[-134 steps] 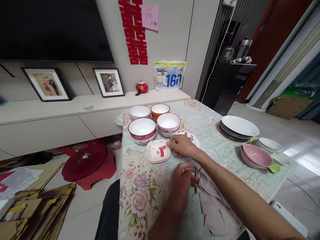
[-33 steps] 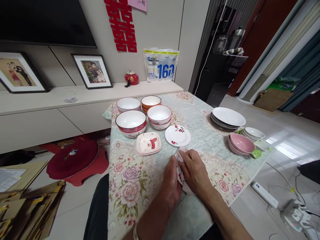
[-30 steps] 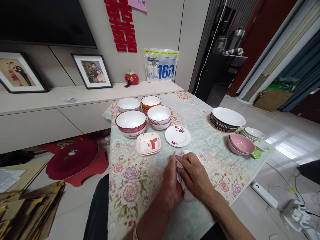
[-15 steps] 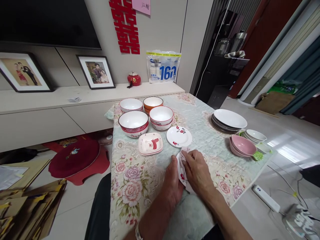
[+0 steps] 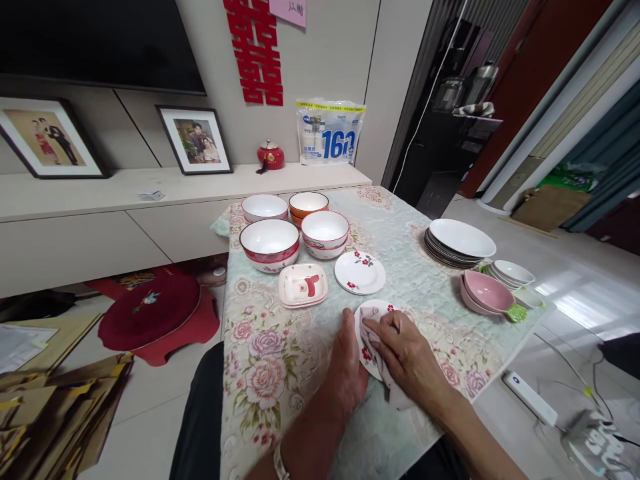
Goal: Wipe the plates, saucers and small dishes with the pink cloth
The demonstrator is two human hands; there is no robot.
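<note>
A small white plate with red flowers (image 5: 369,360) is tilted above the near part of the table, its left edge gripped by my left hand (image 5: 346,363). My right hand (image 5: 407,353) is closed on a pale pinkish cloth (image 5: 393,390) and presses it against the plate's face. Part of the plate is hidden under cloth and fingers. Just beyond lies another flowered plate (image 5: 360,273), flat on the table. To its left sit rectangular dishes (image 5: 303,285) with a red-scarfed figure printed inside.
Stacked bowls (image 5: 270,240) stand behind the dishes. At the right are a stack of large plates (image 5: 463,239), pink bowls (image 5: 487,291) and small white bowls (image 5: 513,272). The floral tablecloth (image 5: 265,380) covers the table. A red stool (image 5: 150,307) stands left; a power strip (image 5: 531,398) lies right.
My right hand and the cloth have moved slightly right across the plate, uncovering its far rim and a red flower there. My left hand keeps its hold.
</note>
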